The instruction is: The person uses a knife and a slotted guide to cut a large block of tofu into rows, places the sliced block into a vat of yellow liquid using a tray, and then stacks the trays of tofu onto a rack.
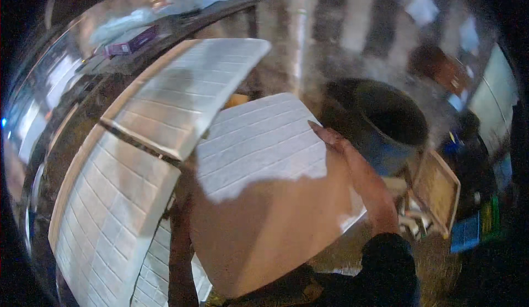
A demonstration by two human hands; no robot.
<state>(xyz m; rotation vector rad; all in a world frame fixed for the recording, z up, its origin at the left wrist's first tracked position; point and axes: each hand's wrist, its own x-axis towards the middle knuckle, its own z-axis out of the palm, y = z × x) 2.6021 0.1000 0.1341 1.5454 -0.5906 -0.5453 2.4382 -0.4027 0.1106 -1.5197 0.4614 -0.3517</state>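
Note:
A pale rectangular panel with grooved lines (260, 145) is held tilted before me, its upper part bright and its lower part in brown shade. My right hand (334, 139) grips its right edge, fingers near the upper right corner. At the left edge is my left hand (187, 183), dark and partly hidden, seemingly holding that side. Just left of it lie two similar grooved panels, one farther off (165, 96) and one nearer (107, 191), with a narrow dark gap between them. Part of another grooved panel (155, 270) shows below these.
A large dark round bin (388, 112) stands beyond my right hand. Near it are a shallow tray-like piece (438, 191) and scattered offcuts (413, 220). A bench at the upper left bears a purple box (132, 40) and crumpled plastic (124, 24). A blue crate-like object (465, 232) is at right.

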